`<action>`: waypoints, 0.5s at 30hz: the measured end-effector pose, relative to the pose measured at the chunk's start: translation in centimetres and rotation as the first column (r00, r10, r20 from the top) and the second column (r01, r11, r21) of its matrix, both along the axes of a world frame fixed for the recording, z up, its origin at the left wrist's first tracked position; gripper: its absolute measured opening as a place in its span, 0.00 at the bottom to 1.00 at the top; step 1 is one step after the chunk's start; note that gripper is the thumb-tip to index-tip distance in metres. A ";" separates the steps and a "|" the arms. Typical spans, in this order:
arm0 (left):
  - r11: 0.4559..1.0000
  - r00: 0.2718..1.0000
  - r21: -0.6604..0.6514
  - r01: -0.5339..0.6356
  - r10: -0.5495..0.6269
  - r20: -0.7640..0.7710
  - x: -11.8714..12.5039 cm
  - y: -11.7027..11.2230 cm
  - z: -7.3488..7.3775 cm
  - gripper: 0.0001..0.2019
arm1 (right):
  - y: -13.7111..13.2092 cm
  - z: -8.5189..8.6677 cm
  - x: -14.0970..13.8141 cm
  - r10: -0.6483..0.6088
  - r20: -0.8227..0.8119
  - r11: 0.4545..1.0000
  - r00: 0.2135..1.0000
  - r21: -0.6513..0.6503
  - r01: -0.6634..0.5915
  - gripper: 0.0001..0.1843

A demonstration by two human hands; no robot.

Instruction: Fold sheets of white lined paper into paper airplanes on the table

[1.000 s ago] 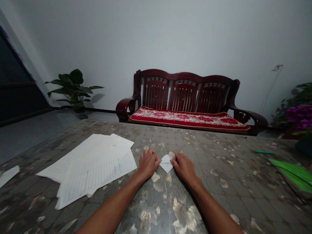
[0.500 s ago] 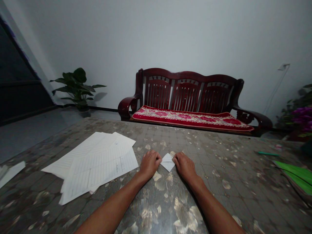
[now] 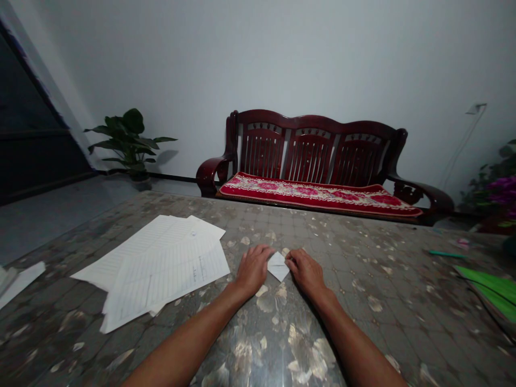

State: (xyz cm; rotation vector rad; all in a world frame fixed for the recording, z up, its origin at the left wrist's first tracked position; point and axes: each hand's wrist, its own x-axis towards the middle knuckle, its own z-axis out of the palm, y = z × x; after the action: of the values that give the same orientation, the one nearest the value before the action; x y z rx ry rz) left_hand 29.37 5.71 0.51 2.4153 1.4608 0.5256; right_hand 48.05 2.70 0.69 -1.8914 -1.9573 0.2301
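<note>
I register the paper [image 3: 278, 267] folded into a diamond, left hand [image 3: 253, 266] extended unclenched alongside, right hand [image 3: 307, 271] pinching its right corner; remaining folds indeterminable.

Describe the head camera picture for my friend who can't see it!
A person's left hand and right hand rest on either side of a small folded white paper on a flower-patterned table. Lined sheets lie to the left. Behind the table stands a dark red wooden bench with a flowery red mat on its seat.
</note>
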 end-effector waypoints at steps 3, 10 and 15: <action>0.981 0.981 0.022 0.195 -0.195 -0.019 0.0 0.3 -0.8 0.35 | 0.1 -0.1 0.0 0.002 0.002 1.000 1.000 0.011 -0.002 0.07; 0.938 0.934 -0.028 0.347 -0.348 -0.085 0.1 0.8 -2.0 0.32 | 0.2 -0.4 0.1 0.009 0.006 1.000 1.000 0.024 -0.009 0.08; 0.933 0.922 -0.038 0.358 -0.359 -0.145 -0.3 0.1 -1.1 0.28 | 0.0 -0.3 0.0 0.006 0.047 1.000 0.999 0.018 -0.007 0.09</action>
State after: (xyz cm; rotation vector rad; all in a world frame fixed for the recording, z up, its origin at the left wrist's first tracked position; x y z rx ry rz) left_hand 29.12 5.83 -0.58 2.6761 1.0242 0.2552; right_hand 48.07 2.72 0.40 -1.8960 -1.9899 0.1709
